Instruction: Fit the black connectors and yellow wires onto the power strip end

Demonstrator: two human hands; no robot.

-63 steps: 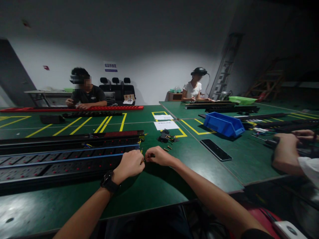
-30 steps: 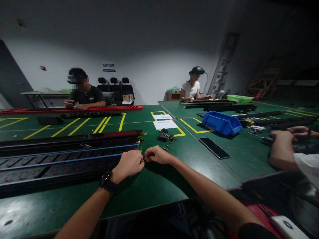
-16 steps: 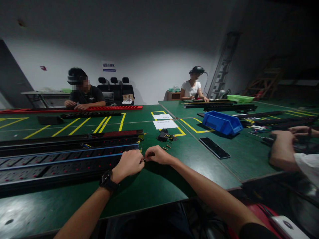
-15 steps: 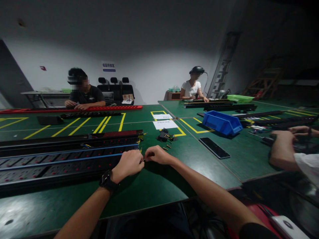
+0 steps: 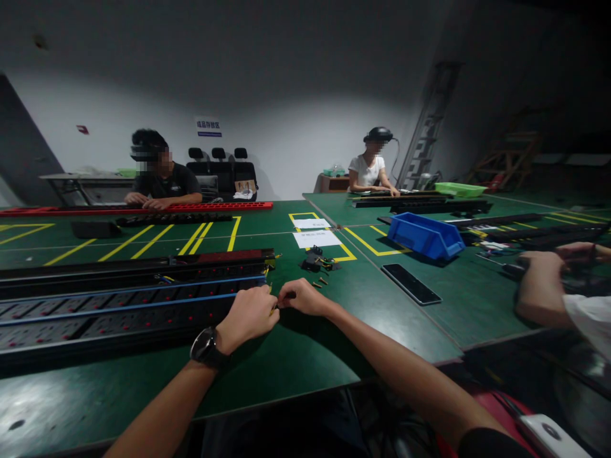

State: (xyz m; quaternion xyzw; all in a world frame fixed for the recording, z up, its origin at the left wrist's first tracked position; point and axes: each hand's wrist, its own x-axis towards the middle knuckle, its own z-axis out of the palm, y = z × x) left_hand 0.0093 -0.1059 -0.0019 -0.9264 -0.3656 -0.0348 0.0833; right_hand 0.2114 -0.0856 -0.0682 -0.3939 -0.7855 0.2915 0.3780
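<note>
At the right ends of long black power strips (image 5: 157, 316) with red dots and blue edges, my left hand (image 5: 251, 313) is closed in a pinch. A bit of yellow wire (image 5: 273, 311) shows at its fingertips. My right hand (image 5: 301, 296) meets it from the right, fingertips pinched together almost touching the left ones. Whatever those right fingers hold is too small and hidden to name. Just beyond the right hand lie a few small brass-coloured pieces (image 5: 323, 280) and a black part with wires (image 5: 316, 259).
A phone (image 5: 411, 284) and a blue bin (image 5: 424, 236) stand to the right on the green table (image 5: 363, 331). Paper sheets (image 5: 316, 238) lie ahead. A co-worker's arm (image 5: 541, 286) reaches in at the right; two people (image 5: 165, 184) (image 5: 370, 170) sit across the table.
My left hand has shifted slightly right and its wrist has rolled, showing more of the watch face. More yellow wire shows at its fingertips. My right hand has hardly moved.
</note>
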